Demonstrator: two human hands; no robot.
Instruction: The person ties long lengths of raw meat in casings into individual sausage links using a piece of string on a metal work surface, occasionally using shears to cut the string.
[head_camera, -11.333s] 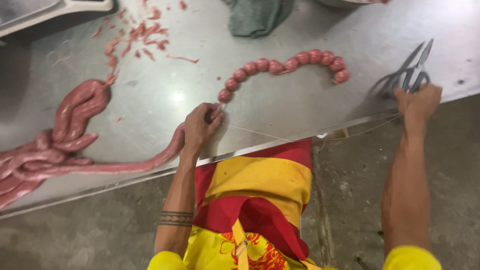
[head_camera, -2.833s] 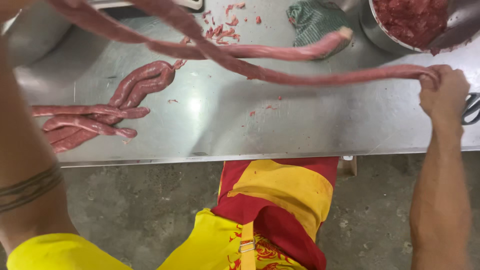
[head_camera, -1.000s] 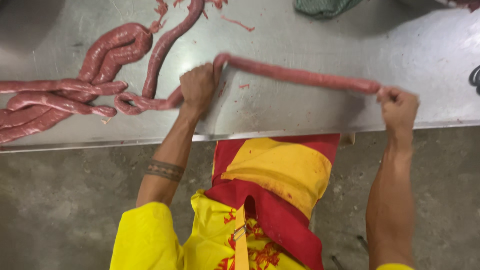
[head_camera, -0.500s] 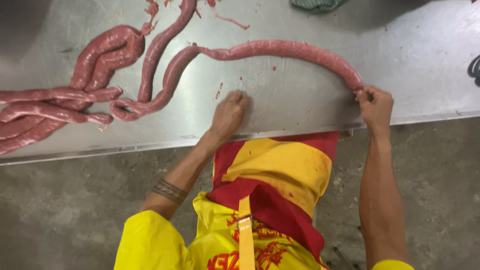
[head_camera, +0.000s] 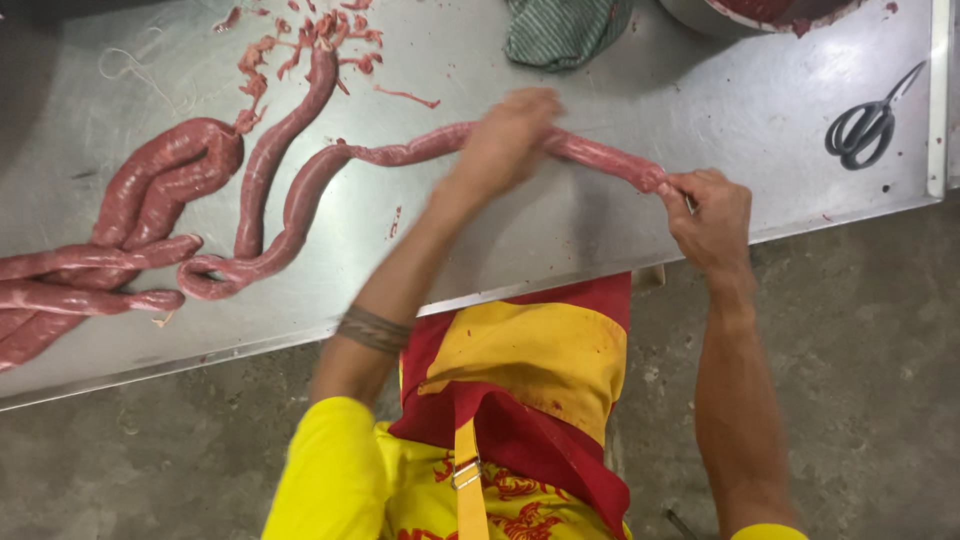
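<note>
A long pink stuffed sausage rope (head_camera: 300, 190) lies across the steel table (head_camera: 560, 240), coiled into loops at the left (head_camera: 110, 250). My left hand (head_camera: 510, 140) is blurred and closed around the rope near its middle. My right hand (head_camera: 712, 215) pinches the rope's right end near the table's front edge. The stretch between the two hands is held just above the surface.
Black scissors (head_camera: 862, 125) lie at the table's right. A green cloth (head_camera: 565, 30) and the rim of a metal bowl of meat (head_camera: 770, 12) sit at the back. Meat scraps (head_camera: 300, 45) are scattered at the back left. Concrete floor lies below the table edge.
My left hand rose from the table's front edge and took hold of the rope near its middle. The right hand kept the rope's end and shifted slightly.
</note>
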